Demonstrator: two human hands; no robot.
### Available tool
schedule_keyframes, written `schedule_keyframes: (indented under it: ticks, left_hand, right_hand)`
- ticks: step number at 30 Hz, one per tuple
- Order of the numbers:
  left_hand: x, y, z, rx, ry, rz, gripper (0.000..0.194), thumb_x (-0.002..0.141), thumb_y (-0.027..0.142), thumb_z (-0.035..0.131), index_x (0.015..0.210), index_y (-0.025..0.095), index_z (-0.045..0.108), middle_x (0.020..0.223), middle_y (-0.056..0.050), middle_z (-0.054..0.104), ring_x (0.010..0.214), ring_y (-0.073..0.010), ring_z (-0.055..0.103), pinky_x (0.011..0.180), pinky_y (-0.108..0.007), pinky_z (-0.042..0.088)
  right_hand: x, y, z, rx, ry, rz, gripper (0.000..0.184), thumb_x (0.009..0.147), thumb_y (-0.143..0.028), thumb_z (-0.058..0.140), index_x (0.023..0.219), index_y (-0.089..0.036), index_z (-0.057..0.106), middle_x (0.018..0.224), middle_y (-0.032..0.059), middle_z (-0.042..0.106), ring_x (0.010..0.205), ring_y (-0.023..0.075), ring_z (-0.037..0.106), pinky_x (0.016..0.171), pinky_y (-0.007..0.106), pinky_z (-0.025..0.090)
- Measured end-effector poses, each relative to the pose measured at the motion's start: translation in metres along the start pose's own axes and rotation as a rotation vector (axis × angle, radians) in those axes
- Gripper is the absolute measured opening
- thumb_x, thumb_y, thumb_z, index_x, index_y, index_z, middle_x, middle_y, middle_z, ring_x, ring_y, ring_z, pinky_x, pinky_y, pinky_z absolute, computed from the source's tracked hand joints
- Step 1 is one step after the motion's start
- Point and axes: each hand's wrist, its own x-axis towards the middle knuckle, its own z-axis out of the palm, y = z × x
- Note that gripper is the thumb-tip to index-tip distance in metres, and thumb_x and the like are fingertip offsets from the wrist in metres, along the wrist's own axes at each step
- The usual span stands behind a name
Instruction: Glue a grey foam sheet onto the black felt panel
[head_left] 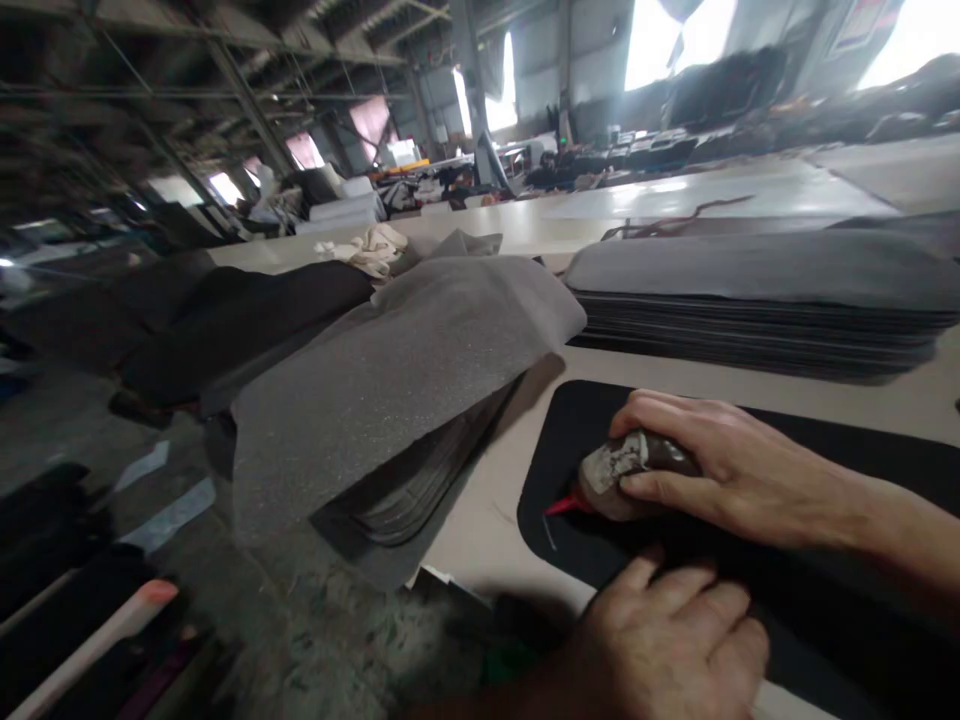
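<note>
A squeeze bottle (611,480) with a red pointed nozzle and a worn pale label is in my right hand (697,450), whose fingers wrap round it. The bottle lies tilted, its nozzle low over the rounded left end of a black fabric panel (566,425). A short pale line (550,533) marks the panel just below the nozzle tip. My left hand (682,630) is at the panel's near edge, slightly blurred. Its fingers are curled and close together, and their tips are hidden, so I cannot make out what is in them.
Behind the panel is a thick stack of dark sheets (757,325) with a grey top. Grey fabric sheets (405,370) overhang the table's left edge. Crumpled cream cloth (367,250) lies farther back. A pale pole (97,645) is at lower left above the floor.
</note>
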Motion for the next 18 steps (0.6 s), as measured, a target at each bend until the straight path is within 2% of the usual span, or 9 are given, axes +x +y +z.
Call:
schedule_keyframes:
  ticks: [5, 11, 15, 18]
  left_hand:
    - [-0.003, 0.001, 0.010, 0.044, 0.034, -0.008, 0.055, 0.102, 0.062, 0.031, 0.127, 0.023, 0.062, 0.147, 0.000, 0.054, 0.140, -0.0208, 0.042, 0.114, -0.043, 0.040]
    - [-0.003, 0.002, 0.020, 0.073, 0.112, -0.019, 0.031, 0.103, 0.041, 0.044, 0.122, 0.027, 0.064, 0.145, 0.003, 0.056, 0.139, -0.0191, 0.044, 0.112, -0.042, 0.043]
    - [-0.001, 0.001, 0.021, 0.056, 0.115, -0.035, 0.026, 0.102, 0.040, 0.047, 0.117, 0.028, 0.066, 0.143, 0.005, 0.058, 0.137, -0.0172, 0.046, 0.111, -0.041, 0.045]
    - [0.003, 0.001, 0.023, 0.067, 0.198, -0.047, 0.025, 0.102, 0.042, 0.049, 0.113, 0.029, 0.067, 0.134, 0.007, 0.064, 0.131, -0.0148, 0.052, 0.109, -0.038, 0.047]
  right_hand:
    - [0.010, 0.010, 0.000, -0.079, 0.051, 0.011, 0.019, 0.092, -0.039, 0.059, 0.103, -0.023, 0.059, 0.095, 0.0016, 0.064, 0.084, 0.0214, 0.060, 0.072, 0.032, 0.039]
    - [0.020, 0.034, -0.003, -0.178, 0.148, 0.094, 0.023, 0.092, -0.043, 0.056, 0.101, -0.023, 0.058, 0.097, 0.0025, 0.063, 0.086, 0.0227, 0.059, 0.073, 0.033, 0.039]
    - [0.028, 0.052, -0.004, -0.254, 0.226, 0.167, 0.022, 0.092, -0.042, 0.056, 0.104, -0.023, 0.058, 0.101, 0.0024, 0.063, 0.089, 0.0233, 0.060, 0.075, 0.034, 0.039]
    - [0.035, 0.063, -0.006, -0.296, 0.247, 0.207, 0.024, 0.091, -0.041, 0.056, 0.106, -0.023, 0.058, 0.102, 0.0033, 0.064, 0.091, 0.0244, 0.061, 0.075, 0.034, 0.039]
